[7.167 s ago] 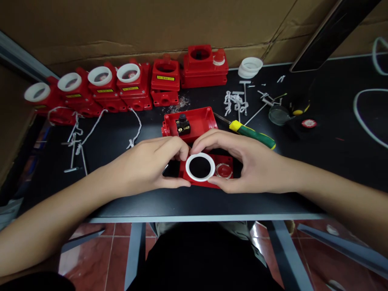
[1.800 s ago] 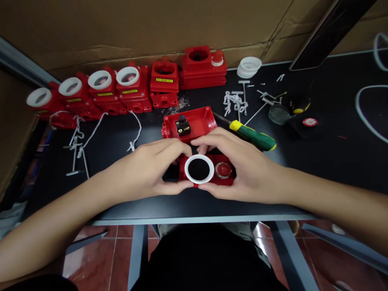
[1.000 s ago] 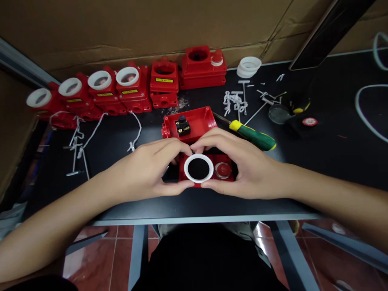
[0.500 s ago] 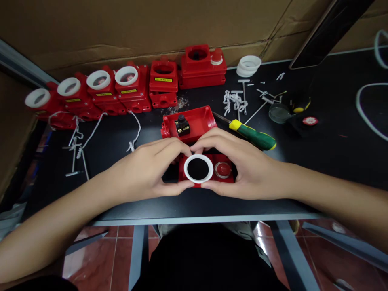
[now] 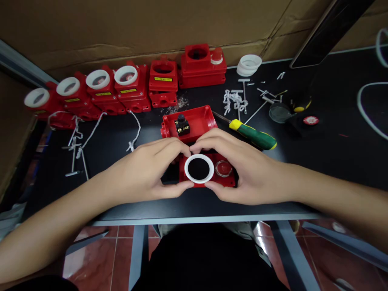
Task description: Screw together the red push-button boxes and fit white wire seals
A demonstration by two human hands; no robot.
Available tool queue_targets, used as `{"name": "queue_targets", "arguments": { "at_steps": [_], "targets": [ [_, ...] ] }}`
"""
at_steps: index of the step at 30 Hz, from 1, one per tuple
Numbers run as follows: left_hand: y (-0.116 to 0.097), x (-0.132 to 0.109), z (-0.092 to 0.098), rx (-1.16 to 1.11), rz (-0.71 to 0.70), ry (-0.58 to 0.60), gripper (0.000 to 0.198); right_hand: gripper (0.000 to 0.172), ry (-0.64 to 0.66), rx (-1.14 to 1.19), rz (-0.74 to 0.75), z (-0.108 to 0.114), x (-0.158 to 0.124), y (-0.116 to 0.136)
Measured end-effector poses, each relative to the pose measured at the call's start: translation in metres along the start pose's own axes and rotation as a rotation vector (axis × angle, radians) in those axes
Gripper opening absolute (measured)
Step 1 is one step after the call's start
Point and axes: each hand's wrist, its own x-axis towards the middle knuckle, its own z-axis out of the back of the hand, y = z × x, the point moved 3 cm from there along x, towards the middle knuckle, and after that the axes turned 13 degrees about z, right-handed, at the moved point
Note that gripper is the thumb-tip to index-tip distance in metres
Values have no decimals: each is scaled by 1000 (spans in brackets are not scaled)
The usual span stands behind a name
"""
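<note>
Both hands close around a white plastic ring (image 5: 187, 174) on a red housing cover (image 5: 224, 180), near the table's front edge. My left hand (image 5: 151, 171) grips the ring's left side, thumb at the front and fingers curled behind. From the right, my right hand (image 5: 242, 167) does the same, its thumb tip at the ring's front right. A round red button (image 5: 223, 168) sits on the cover right of the ring. Just behind my hands lies an open red box (image 5: 198, 123) with a black switch block (image 5: 182, 126) inside. My fingers hide the cover's rear part.
A green and yellow screwdriver (image 5: 254, 134) lies behind my right hand. Several red boxes with white rings (image 5: 125, 76) line the back left. White rings (image 5: 249, 65) are stacked at the back, near T-shaped metal rods (image 5: 244, 95), a glass disc (image 5: 279, 113) and corded rods (image 5: 73, 159).
My right thumb has shifted slightly right along the ring's front edge. The ring and cover have moved a touch to the right; otherwise the grip looks the same.
</note>
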Motion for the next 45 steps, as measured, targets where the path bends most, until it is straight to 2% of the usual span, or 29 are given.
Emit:
{"name": "queue_targets", "arguments": {
  "at_steps": [4,10,21,25,31,36,45],
  "targets": [
    [0,0,0,0,-16,-6,29,68,7,-33,-36,0,-2,-2],
    [3,-2,-2,-3,-8,0,36,66,-34,-18,1,0,-2,-4],
    [5,-3,-2,-8,-7,-14,33,70,-4,-49,-38,0,-4,-3],
    [5,-3,-2,-12,1,-10,34,69,-29,-33,-7,-1,-3,-5],
    [6,-2,-2,-5,24,3,43,68,-5,-23,-28,0,0,0],
    [6,-1,-3,6,-6,0,36,76,23,-38,-62,0,-4,-3],
    [6,-1,-3,21,-62,-3,32,71,-34,-37,-3,-1,-2,-4]
  ]
}}
